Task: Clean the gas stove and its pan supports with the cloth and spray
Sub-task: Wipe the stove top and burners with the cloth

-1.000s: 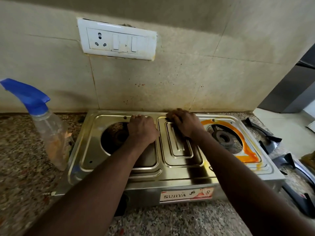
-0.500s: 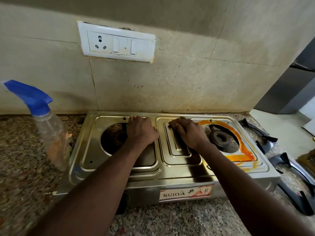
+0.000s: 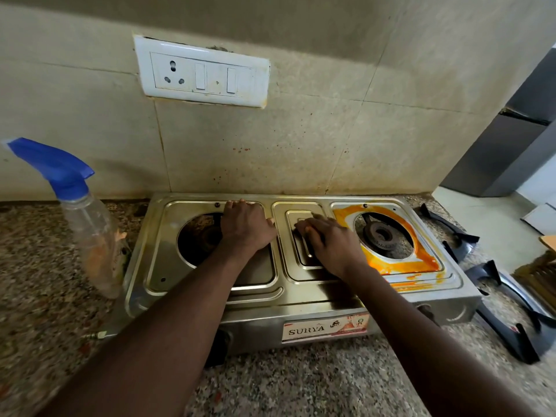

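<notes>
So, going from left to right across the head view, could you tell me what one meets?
Spray bottle → left burner opening → left hand → right hand → right burner → pan supports.

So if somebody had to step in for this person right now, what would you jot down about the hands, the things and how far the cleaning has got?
The left hand is open and rests on the stove beside the left burner hole.
The right hand is open and presses on the centre panel. No cloth shows under it.
The spray bottle stands on the counter, left of the stove.
Done: the pan supports are off and lie on the counter to the right.
Left: the orange stain round the right burner, and the supports themselves.
</notes>
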